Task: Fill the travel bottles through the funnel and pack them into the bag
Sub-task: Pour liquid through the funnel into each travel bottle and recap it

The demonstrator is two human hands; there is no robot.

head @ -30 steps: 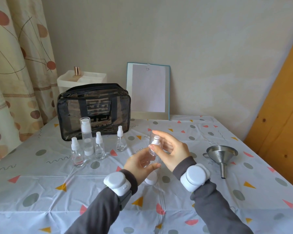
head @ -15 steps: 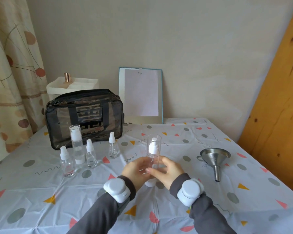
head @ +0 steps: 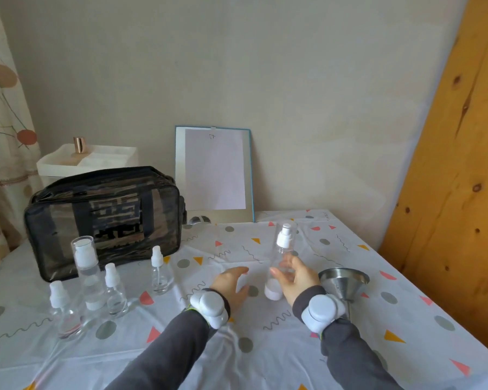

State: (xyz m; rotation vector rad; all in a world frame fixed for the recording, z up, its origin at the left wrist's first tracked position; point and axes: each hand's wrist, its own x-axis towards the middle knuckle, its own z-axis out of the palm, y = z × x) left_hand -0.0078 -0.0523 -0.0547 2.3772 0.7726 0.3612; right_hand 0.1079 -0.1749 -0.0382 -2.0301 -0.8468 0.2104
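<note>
Your right hand [head: 296,280] holds the tall spray bottle [head: 283,246] upright on the tablecloth [head: 265,347], fingers curled round it. Your left hand [head: 231,285] is just beside, fingers loose and empty.

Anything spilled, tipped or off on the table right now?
No spill or damage shows. The only thing off is the funnel, which lies tipped on its side on the tablecloth, just right of the right hand. That hand holds the tall bottle, which stands capped on the cloth.
</note>
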